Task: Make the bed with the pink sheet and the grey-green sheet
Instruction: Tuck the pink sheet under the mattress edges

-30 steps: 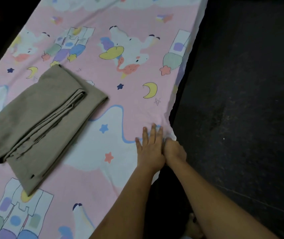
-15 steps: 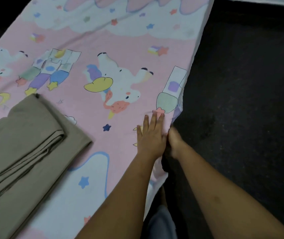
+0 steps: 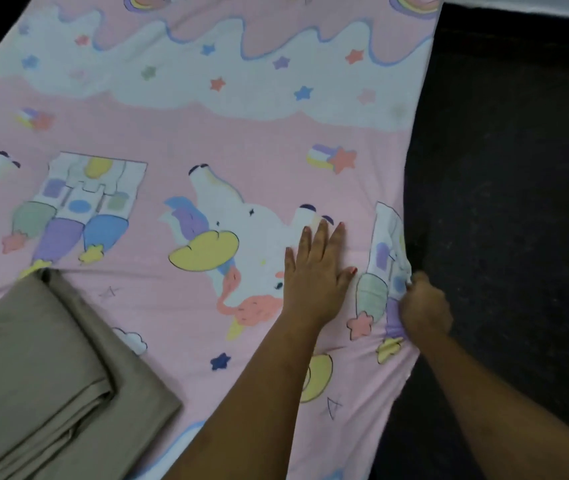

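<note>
The pink sheet, printed with unicorns, rockets and stars, lies spread over the bed. My left hand presses flat on it near the right side, fingers apart. At the bed's right edge my right hand is closed on the pink sheet's edge, bunching the cloth there. The grey-green sheet lies folded on the pink sheet at the lower left, partly out of frame.
A dark floor runs along the right side of the bed. A dark strip shows past the bed's upper left corner. A pale band crosses the top right corner.
Both hands have moved farther up along the right edge of the bed. The left palm now rests on the unicorn print, and the right hand grips the sheet edge by the rocket print.
</note>
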Demonstrator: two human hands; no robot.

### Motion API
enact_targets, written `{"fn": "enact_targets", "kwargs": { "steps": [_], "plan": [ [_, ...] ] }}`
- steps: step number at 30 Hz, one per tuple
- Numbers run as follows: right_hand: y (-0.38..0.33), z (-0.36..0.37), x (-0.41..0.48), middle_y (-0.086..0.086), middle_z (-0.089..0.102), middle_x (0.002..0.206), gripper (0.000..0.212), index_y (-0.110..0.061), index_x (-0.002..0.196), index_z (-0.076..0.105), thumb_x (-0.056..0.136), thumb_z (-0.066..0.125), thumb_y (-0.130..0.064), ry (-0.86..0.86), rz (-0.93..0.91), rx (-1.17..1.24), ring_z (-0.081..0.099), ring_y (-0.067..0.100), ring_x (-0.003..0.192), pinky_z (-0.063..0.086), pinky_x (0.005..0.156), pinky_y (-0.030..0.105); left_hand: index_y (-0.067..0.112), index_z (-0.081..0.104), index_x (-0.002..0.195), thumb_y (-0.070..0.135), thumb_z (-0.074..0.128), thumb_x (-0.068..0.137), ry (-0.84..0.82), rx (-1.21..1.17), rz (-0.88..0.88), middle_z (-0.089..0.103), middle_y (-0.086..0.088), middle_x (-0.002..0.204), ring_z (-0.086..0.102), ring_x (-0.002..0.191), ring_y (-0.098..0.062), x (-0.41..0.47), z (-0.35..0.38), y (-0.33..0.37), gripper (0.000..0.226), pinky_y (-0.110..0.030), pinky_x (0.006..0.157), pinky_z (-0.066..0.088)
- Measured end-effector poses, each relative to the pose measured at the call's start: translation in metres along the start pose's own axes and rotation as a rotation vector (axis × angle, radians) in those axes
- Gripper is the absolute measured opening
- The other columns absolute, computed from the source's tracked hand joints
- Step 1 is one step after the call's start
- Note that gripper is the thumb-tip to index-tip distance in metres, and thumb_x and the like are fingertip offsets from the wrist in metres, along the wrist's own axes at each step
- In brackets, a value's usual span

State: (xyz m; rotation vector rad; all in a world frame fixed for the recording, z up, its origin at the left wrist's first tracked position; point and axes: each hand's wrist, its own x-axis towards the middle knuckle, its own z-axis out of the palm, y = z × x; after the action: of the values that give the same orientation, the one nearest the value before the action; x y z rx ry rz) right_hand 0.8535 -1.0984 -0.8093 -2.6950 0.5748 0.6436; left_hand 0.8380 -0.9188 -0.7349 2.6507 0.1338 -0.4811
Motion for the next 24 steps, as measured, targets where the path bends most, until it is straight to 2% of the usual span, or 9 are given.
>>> {"fn": "enact_targets", "kwargs": {
  "steps": [4,7,9,11,13,15,17,21,24],
  "plan": [
    [-0.015,0.005,0.012,0.025,0.059,0.113,0.027,-0.008,0.119,0.049,0.096,0.047,-0.022,-0.075,-0.038,0.112,0.057,0.043,0.103,0.046,0.083,0.043,0.031,-0.005,0.151,0.046,0.031,0.099,-0.029,0.033,-0.024,-0.012,0.004,0.159,-0.012,0.146,-0.022,0.017,-0.011,-0.004,0.064,-0.05,0.116,0.0],
    [-0.035,-0.008,0.032,0.024,0.052,0.129,0.039,-0.01,0.133,0.044,0.098,0.045,-0.028,-0.206,-0.032,0.418,0.052,0.041,0.115,0.042,0.093,0.043,0.031,-0.009,0.15,0.047,0.029,0.099,-0.058,0.036,-0.053,-0.016,0.003,0.159,-0.015,0.146,-0.025,0.03,-0.013,0.002,0.065,-0.052,0.115,-0.002],
    [-0.056,-0.024,0.046,0.018,0.053,0.13,0.046,-0.015,0.137,0.042,0.1,0.036,-0.041,-0.273,0.098,0.766,0.055,0.033,0.11,0.044,0.094,0.04,0.03,-0.01,0.15,0.047,0.029,0.099,-0.065,0.028,-0.066,-0.018,0.001,0.158,-0.017,0.145,-0.027,0.038,-0.012,0.01,0.066,-0.052,0.115,-0.004],
    [-0.076,-0.045,0.059,0.015,0.061,0.113,0.052,-0.018,0.124,0.05,0.098,0.026,-0.056,-0.336,0.256,1.132,0.059,0.025,0.09,0.047,0.083,0.037,0.031,-0.009,0.15,0.048,0.029,0.099,-0.064,0.014,-0.072,-0.019,0.002,0.158,-0.019,0.145,-0.027,0.046,-0.013,0.017,0.066,-0.053,0.114,-0.005],
    [-0.093,-0.065,0.073,0.01,0.062,0.097,0.053,-0.019,0.103,0.053,0.094,0.026,-0.064,-0.423,0.332,1.291,0.058,0.023,0.081,0.049,0.085,0.038,0.031,-0.008,0.15,0.048,0.03,0.099,-0.066,0.007,-0.066,-0.017,0.003,0.158,-0.019,0.145,-0.026,0.054,-0.016,0.022,0.066,-0.053,0.114,-0.005],
    [-0.107,-0.073,0.09,0.005,0.063,0.103,0.056,-0.02,0.109,0.058,0.092,0.032,-0.066,-0.513,0.286,1.234,0.059,0.023,0.091,0.048,0.093,0.039,0.031,-0.007,0.151,0.048,0.03,0.099,-0.066,0.004,-0.055,-0.015,0.004,0.159,-0.018,0.145,-0.025,0.064,-0.02,0.025,0.066,-0.052,0.115,-0.005],
    [-0.117,-0.078,0.102,0.006,0.066,0.106,0.048,-0.017,0.11,0.063,0.093,0.042,-0.057,-0.555,0.256,1.113,0.06,0.022,0.09,0.049,0.09,0.037,0.031,-0.006,0.151,0.047,0.031,0.099,-0.061,0.004,-0.052,-0.013,0.004,0.159,-0.017,0.145,-0.025,0.076,-0.025,0.028,0.065,-0.052,0.115,-0.003],
    [-0.126,-0.079,0.132,0.016,0.066,0.111,0.028,-0.006,0.107,0.063,0.095,0.042,-0.018,-0.347,0.108,0.952,0.062,0.027,0.091,0.052,0.082,0.036,0.031,-0.008,0.151,0.05,0.03,0.098,-0.058,-0.001,-0.082,-0.019,0.003,0.158,-0.018,0.145,-0.027,0.109,-0.029,0.044,0.068,-0.055,0.114,-0.004],
    [-0.111,-0.086,0.147,0.013,0.063,0.105,0.026,-0.01,0.099,0.06,0.096,0.038,-0.024,-0.079,-0.171,0.216,0.06,0.032,0.097,0.044,0.086,0.04,0.029,-0.009,0.151,0.05,0.031,0.098,-0.003,0.005,-0.111,-0.018,0.0,0.158,-0.016,0.145,-0.027,0.136,-0.032,0.062,0.069,-0.052,0.115,-0.004]
  ]
}}
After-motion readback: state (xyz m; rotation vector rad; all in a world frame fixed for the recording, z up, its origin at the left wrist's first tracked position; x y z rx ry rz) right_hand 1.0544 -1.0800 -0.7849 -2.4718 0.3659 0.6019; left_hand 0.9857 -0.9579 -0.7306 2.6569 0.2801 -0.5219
